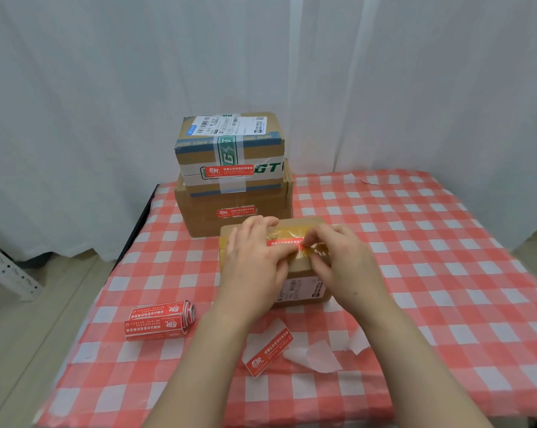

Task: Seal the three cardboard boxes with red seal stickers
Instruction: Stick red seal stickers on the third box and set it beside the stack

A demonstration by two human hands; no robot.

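My left hand (255, 261) lies flat on the small brown cardboard box (302, 288), just in front of me on the red and white checked tablecloth (415, 242). Its fingers are straight and spread a little, and they press down on the left part of a long red seal sticker (283, 243) on top of the box. My right hand (344, 267) is bent, and its thumb and fingertips pinch the right end of that sticker.

Behind this box stand two more boxes. The big plain brown cardboard box (205, 220) is at the bottom, and the brown box with green and white tape (230, 146) sits on it. Each has a red sticker on its front.

Near my left arm lies a roll of red stickers (159, 322). A loose red sticker (268, 350) lies between my arms, touching some crumpled white backing paper (315, 355).
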